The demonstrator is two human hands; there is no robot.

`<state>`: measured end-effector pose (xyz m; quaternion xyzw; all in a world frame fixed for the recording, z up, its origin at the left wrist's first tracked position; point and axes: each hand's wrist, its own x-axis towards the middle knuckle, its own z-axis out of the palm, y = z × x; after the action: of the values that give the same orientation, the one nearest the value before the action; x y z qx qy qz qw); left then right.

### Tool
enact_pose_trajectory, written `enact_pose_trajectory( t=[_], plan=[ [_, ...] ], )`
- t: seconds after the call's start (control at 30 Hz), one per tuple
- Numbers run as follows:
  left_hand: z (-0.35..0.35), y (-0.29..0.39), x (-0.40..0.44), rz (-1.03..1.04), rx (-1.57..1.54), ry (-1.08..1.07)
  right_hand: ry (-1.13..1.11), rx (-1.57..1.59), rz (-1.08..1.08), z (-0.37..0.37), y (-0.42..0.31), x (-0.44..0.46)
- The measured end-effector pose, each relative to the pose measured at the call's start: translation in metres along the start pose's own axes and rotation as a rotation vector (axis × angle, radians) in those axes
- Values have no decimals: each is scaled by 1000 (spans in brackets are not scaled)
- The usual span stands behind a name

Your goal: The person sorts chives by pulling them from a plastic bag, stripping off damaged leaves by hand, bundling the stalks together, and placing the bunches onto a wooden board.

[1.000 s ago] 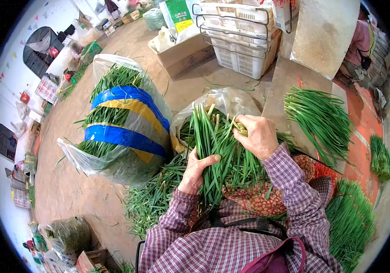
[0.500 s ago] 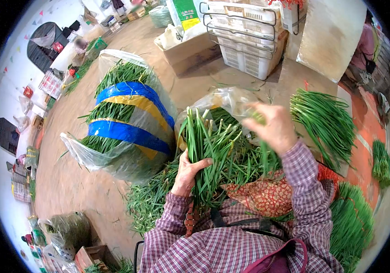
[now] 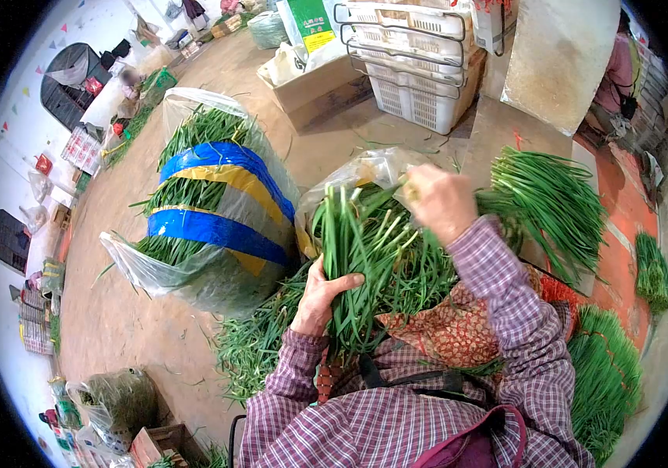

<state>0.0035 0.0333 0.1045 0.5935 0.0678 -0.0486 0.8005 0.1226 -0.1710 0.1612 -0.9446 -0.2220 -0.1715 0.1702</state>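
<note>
My left hand (image 3: pixel 320 296) is closed around an upright bunch of green chives (image 3: pixel 342 257), thumb across the front and pale cut ends at the top. Up and to the right, my right hand (image 3: pixel 441 204) is closed, fingers pinched together. Blurred green chive leaves (image 3: pixel 498 207) trail from it to the right. Beneath both hands a loose heap of chives (image 3: pixel 420 273) lies by an open clear plastic bag (image 3: pixel 377 165). A patterned red and tan cloth (image 3: pixel 451 327) covers my lap.
To the left stands a bulging plastic bag of chives (image 3: pixel 221 210) wrapped in blue and yellow bands. A sorted chive bundle (image 3: pixel 544 207) lies at right, with another tied bundle (image 3: pixel 603 382) below. White crates (image 3: pixel 412 86) and a cardboard box (image 3: pixel 314 90) stand ahead. Another person (image 3: pixel 618 74) is at far right.
My right hand has moved slightly left and down; the leaves in it, which hung below, now trail to the right. My left hand keeps its hold on the bunch.
</note>
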Motion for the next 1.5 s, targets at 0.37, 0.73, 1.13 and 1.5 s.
enact_pose_trajectory(
  t=[0.37,0.73,1.13,1.5],
  plan=[
    [-18,7,5,114,-269,180,71,451,61,-25,-8,-26],
    [-2,10,4,174,-194,165,192,376,-8,-5,-57,-28],
    [-3,11,7,152,-261,155,-223,1105,247,-17,-15,-42],
    [18,-2,3,3,-253,32,-157,1271,282,6,-27,-19]
  ],
)
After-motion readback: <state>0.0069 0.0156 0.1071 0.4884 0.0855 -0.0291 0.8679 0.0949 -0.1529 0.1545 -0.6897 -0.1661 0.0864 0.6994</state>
